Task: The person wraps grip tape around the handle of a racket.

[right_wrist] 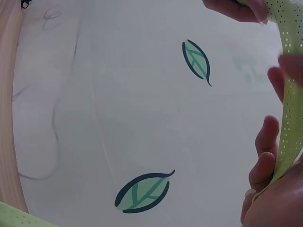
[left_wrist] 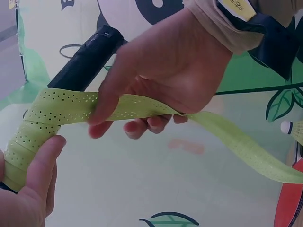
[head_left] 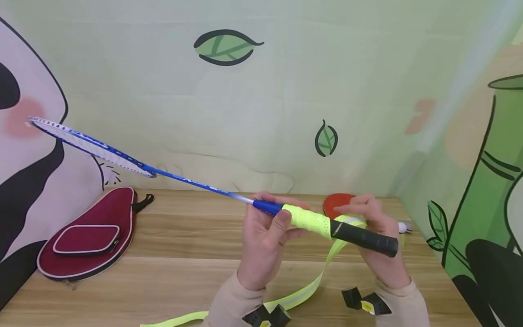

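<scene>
A blue badminton racket [head_left: 196, 183] slants across the head view, its head up at the left and its black handle end [head_left: 363, 238] at the lower right. My left hand [head_left: 259, 245] grips it around the blue cone and the start of the handle, thumb on the wrapped part. Yellow-green perforated grip tape [head_left: 308, 219] winds round the upper handle; the lower handle is bare black. Behind the handle, my right hand [head_left: 380, 220] holds the tape's loose length between thumb and fingers, as the left wrist view shows. The tape's tail trails down past my left sleeve.
A maroon racket-shaped zip case [head_left: 87, 238] lies at the left of the wooden table [head_left: 184, 254]. Behind my right hand are a red round paddle-like thing [head_left: 337, 203], partly hidden, and a shuttlecock [head_left: 403, 227]. Printed cloth walls stand at the back and sides.
</scene>
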A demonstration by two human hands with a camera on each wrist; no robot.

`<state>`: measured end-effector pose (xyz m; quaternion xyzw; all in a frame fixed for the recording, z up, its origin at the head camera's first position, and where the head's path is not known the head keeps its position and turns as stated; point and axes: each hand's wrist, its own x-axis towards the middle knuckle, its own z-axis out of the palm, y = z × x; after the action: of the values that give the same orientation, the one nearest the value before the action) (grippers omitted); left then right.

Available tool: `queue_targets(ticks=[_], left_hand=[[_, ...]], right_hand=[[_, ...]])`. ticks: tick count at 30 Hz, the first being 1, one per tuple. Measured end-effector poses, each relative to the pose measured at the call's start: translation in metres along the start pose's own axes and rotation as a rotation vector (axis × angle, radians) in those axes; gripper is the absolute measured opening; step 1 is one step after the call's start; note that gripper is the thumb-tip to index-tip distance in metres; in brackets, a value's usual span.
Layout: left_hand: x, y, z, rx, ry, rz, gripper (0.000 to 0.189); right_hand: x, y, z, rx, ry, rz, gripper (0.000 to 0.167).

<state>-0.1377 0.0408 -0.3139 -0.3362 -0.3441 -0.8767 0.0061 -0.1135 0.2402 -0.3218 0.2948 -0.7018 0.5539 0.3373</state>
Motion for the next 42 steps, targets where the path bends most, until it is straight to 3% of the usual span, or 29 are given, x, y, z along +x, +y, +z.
queue_targets(ticks=[3, 6, 8, 10, 13, 18, 20, 22, 29, 38, 42], left_hand=[[-0.001, 0.0, 0.0, -0.007, 0.018, -0.003, 0.018], [-0.001, -0.001, -0.001, -0.016, 0.03, 0.005, 0.017], [0.0, -0.001, -0.002, -0.016, 0.04, 0.015, 0.017], [0.0, -0.002, -0.003, -0.008, 0.054, 0.034, 0.017], [0.002, -0.002, -0.005, 0.013, 0.078, 0.054, 0.018], [0.005, -0.004, -0.008, 0.038, 0.091, 0.064, 0.018], [0.005, -0.005, -0.008, 0.052, 0.098, 0.069, 0.018], [0.006, -0.005, -0.009, 0.066, 0.109, 0.073, 0.019], [0.008, -0.008, -0.012, 0.074, 0.136, 0.077, 0.02], [0.012, -0.015, -0.014, 0.062, 0.177, 0.066, 0.022], [0.01, -0.017, -0.011, 0.051, 0.194, 0.063, 0.021]], right_hand=[[-0.002, 0.001, 0.001, -0.164, -0.043, -0.016, 0.023], [-0.003, -0.001, 0.003, -0.385, -0.068, 0.075, 0.027], [-0.003, -0.002, 0.004, -0.441, -0.092, 0.156, 0.036], [-0.003, -0.003, 0.006, -0.466, -0.117, 0.194, 0.035], [-0.003, -0.003, 0.009, -0.377, -0.138, 0.212, 0.026], [-0.005, -0.003, 0.016, -0.283, -0.126, 0.255, 0.033], [-0.004, -0.003, 0.017, -0.289, -0.123, 0.258, 0.028], [-0.004, -0.004, 0.019, -0.293, -0.11, 0.253, 0.026], [-0.004, 0.003, 0.028, -0.067, -0.102, 0.166, 0.027], [-0.005, 0.006, 0.03, -0.141, -0.066, 0.236, 0.027], [-0.004, 0.008, 0.032, -0.078, -0.021, 0.245, 0.023]])
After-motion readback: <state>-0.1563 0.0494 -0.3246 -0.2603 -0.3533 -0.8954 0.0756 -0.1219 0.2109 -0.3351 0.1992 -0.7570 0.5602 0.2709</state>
